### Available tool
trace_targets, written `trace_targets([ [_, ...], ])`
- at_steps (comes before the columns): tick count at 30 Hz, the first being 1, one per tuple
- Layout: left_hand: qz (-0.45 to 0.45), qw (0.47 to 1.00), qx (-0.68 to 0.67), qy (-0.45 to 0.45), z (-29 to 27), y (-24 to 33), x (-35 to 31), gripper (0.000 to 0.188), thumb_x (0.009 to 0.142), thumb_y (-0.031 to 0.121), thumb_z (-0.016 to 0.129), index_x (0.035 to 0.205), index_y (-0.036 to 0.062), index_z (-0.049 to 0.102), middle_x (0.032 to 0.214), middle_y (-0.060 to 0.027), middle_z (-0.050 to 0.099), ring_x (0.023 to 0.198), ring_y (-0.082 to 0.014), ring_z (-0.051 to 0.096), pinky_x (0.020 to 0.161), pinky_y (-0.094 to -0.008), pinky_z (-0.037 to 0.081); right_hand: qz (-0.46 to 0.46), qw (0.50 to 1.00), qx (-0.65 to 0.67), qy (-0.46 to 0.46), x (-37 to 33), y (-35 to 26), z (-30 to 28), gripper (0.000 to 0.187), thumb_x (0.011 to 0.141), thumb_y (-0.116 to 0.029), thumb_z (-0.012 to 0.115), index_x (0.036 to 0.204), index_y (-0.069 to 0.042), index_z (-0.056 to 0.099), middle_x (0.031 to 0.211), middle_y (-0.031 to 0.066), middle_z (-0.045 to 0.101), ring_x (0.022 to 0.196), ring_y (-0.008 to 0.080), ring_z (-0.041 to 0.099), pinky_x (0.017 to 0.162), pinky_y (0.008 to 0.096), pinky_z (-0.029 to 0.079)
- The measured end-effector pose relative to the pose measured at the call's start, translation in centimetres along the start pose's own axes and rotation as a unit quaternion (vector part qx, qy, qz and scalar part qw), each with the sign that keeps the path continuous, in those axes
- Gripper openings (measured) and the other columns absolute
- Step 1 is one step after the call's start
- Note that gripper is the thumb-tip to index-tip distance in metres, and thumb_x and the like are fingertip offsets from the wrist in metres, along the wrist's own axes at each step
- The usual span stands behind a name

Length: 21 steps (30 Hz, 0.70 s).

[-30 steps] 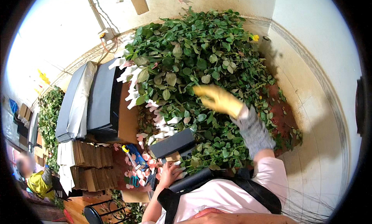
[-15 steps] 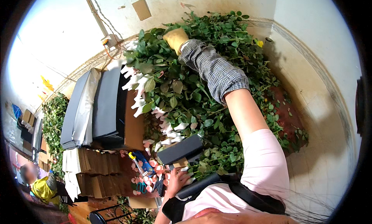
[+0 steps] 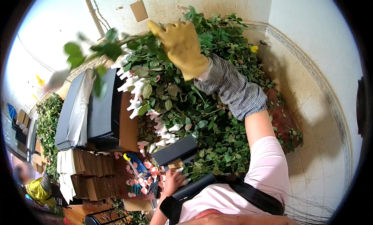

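My right hand [image 3: 176,46], in a yellow glove with a checked sleeve cover above it, is closed around a leafy rose stem [image 3: 105,50]. The stem reaches left over the pile, with a blurred whitish head at its far end. Under that hand lies a big heap of green rose stems [image 3: 217,104], their heads in white sleeves [image 3: 134,87] along the left side. My bare left hand [image 3: 173,182] rests low in the middle, fingers outstretched beside a small cardboard piece [image 3: 175,164] and a few white-sleeved heads. A dark grey block [image 3: 175,150] lies just above it.
Stacks of dark grey sheets [image 3: 103,104] and folded cardboard [image 3: 95,174] stand at the left. Scissors [image 3: 136,189], a yellow-tipped cutter [image 3: 132,162] and pink petals lie near my left hand. Another person in yellow [image 3: 39,190] is at the far left. Walls enclose the back and right.
My right hand has come up and nearer from the far side of the heap, lifting a rose stem that now swings out to the left. My left hand stays about where it was.
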State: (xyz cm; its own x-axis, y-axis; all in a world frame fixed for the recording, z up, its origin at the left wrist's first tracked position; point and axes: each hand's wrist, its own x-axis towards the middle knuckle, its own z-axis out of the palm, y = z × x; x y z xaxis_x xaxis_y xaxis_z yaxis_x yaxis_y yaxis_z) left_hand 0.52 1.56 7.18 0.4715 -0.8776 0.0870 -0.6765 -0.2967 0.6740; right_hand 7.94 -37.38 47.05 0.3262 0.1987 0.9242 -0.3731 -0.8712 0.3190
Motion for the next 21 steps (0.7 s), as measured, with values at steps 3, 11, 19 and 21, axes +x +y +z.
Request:
trace_targets([
  [3, 0.014, 1.000, -0.004, 0.006, 0.4, 0.1, 0.4, 0.028, 0.078, 0.017, 0.081, 0.103, 0.0077, 0.073, 0.111, -0.0175, 0.056, 0.104, -0.0384, 0.058, 0.089, -0.0454, 0.050, -0.032, 0.999, -0.029, 0.000, 2.4, -1.5, -5.1, 0.022, 0.103, -0.021, 0.051, 0.122, -0.016, 0.062, 0.051, -0.0054, 0.032, 0.042, 0.0062, 0.034, 0.043, 0.0228, 0.034],
  [11, 0.001, 0.999, -0.025, 0.022, 0.6, 0.4, 0.3, 0.028, 0.077, 0.018, 0.083, 0.102, 0.0098, 0.074, 0.116, -0.0162, 0.058, 0.107, -0.0376, 0.058, 0.092, -0.0446, 0.049, -0.034, 0.942, 0.013, -0.335, -10.8, -0.2, -3.6, 0.026, 0.089, -0.004, 0.057, 0.108, -0.019, 0.064, 0.062, 0.0045, 0.057, 0.066, 0.0215, 0.063, 0.062, 0.0391, 0.052],
  [19, -0.020, 1.000, 0.019, -0.012, 0.2, 0.6, 0.5, 0.027, 0.079, 0.022, 0.081, 0.102, 0.0104, 0.073, 0.118, -0.0157, 0.058, 0.109, -0.0373, 0.056, 0.093, -0.0458, 0.048, 0.056, 0.745, 0.437, -0.500, -14.7, 2.5, 0.6, 0.049, 0.092, -0.027, 0.064, 0.137, -0.009, 0.056, 0.128, 0.0159, 0.065, 0.116, 0.0307, 0.063, 0.097, 0.0407, 0.051],
  [21, -0.021, 1.000, -0.016, 0.012, 0.6, -0.4, -0.4, 0.027, 0.079, 0.023, 0.081, 0.102, 0.0109, 0.073, 0.116, -0.0159, 0.057, 0.109, -0.0377, 0.056, 0.093, -0.0465, 0.048, 0.138, 0.761, 0.525, -0.356, -10.7, 1.1, 2.2, 0.038, 0.097, -0.024, 0.064, 0.132, -0.011, 0.062, 0.129, 0.0110, 0.066, 0.114, 0.0214, 0.064, 0.100, 0.0344, 0.050],
])
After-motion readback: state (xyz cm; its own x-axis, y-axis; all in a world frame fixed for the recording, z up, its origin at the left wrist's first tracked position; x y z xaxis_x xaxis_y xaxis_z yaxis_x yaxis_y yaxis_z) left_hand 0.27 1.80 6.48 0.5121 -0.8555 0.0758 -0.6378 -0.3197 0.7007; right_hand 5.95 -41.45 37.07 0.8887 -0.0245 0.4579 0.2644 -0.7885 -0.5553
